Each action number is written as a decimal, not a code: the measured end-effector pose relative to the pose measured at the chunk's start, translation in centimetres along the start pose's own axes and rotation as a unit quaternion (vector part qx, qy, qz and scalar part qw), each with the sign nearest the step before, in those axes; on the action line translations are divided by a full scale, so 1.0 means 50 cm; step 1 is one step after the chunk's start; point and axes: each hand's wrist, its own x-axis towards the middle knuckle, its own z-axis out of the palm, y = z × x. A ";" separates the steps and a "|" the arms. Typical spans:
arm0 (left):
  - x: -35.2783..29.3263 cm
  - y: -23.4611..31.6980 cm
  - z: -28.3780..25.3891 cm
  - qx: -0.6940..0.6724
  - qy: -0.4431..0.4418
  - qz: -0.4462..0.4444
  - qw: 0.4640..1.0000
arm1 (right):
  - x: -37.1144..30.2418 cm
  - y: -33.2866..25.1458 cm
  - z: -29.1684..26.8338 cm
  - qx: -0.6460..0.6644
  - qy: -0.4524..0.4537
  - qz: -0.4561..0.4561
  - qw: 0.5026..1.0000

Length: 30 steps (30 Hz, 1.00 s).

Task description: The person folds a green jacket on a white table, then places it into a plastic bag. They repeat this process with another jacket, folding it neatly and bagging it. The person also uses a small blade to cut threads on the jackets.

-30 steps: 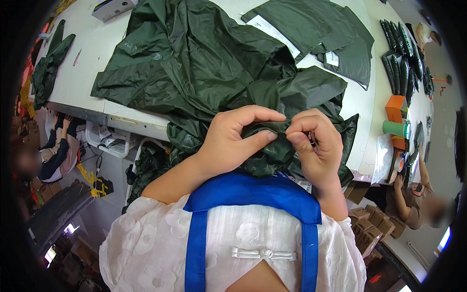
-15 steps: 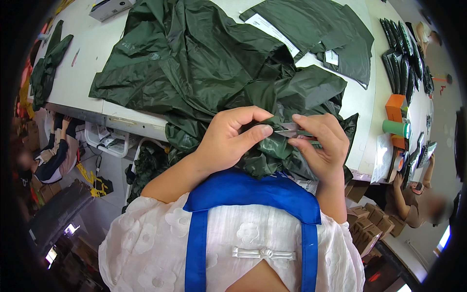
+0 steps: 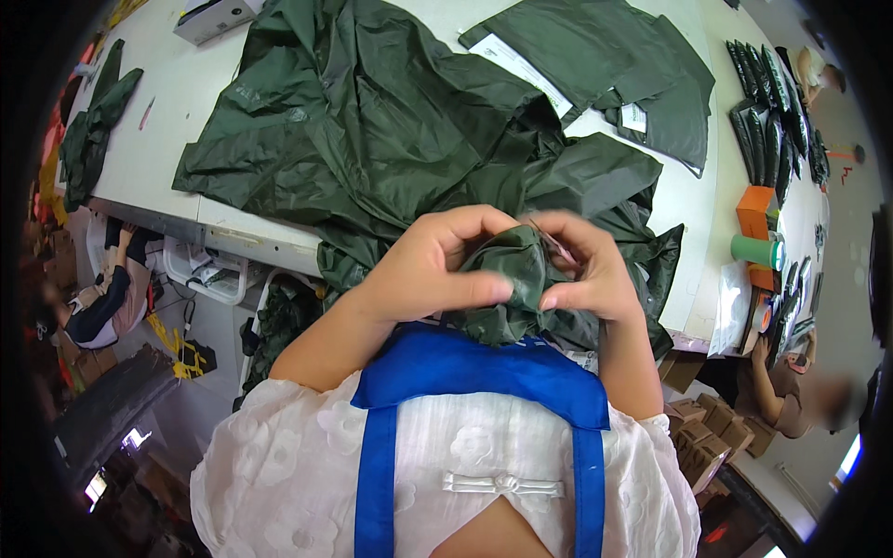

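A large heap of thin, shiny dark green fabric (image 3: 353, 121) spreads over the table and hangs over its front edge towards me. My left hand (image 3: 446, 265) is closed on a bunched part of it, the thumb lying across the front. Against the other side of the bunch, my right hand (image 3: 586, 270) presses its thumb, with its upper fingers curled and blurred. Inside that hand shows a slim pinkish-grey strip, probably the thread snips (image 3: 560, 251), mostly hidden. The fabric between the hands is puffed into a rounded fold.
Flat folded green pieces (image 3: 595, 46) with white labels lie at the back right. Beyond stand black packets (image 3: 758, 112), an orange box (image 3: 758, 209) and a green roll (image 3: 758, 249). A white box (image 3: 214, 19) sits back left. Other people are at both sides.
The snips' blades, which pointed left at the fabric, have swung back into my right hand. That hand's thumb now meets the fabric, and the bunched fold has risen and rounded out.
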 end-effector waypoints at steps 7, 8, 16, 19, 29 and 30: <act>0.041 -0.007 -0.017 0.512 0.153 0.283 0.797 | 0.034 0.002 -0.003 -0.364 0.204 -0.288 0.862; 0.068 -0.003 -0.039 0.563 0.191 0.388 0.705 | 0.040 -0.001 0.015 -0.347 0.206 -0.311 0.860; 0.111 -0.018 -0.011 0.186 0.154 0.121 0.963 | 0.089 0.025 -0.008 -0.150 0.385 -0.262 0.872; 0.127 -0.018 -0.021 0.449 0.192 0.109 0.866 | 0.096 0.019 0.011 -0.192 0.322 -0.279 0.884; 0.403 0.249 -0.293 -0.008 0.404 0.048 0.913 | 0.057 0.161 -0.388 -0.589 0.211 -0.081 0.776; 0.451 0.291 -0.529 0.001 0.232 0.189 0.954 | 0.074 0.167 -0.411 -0.591 0.162 -0.066 0.787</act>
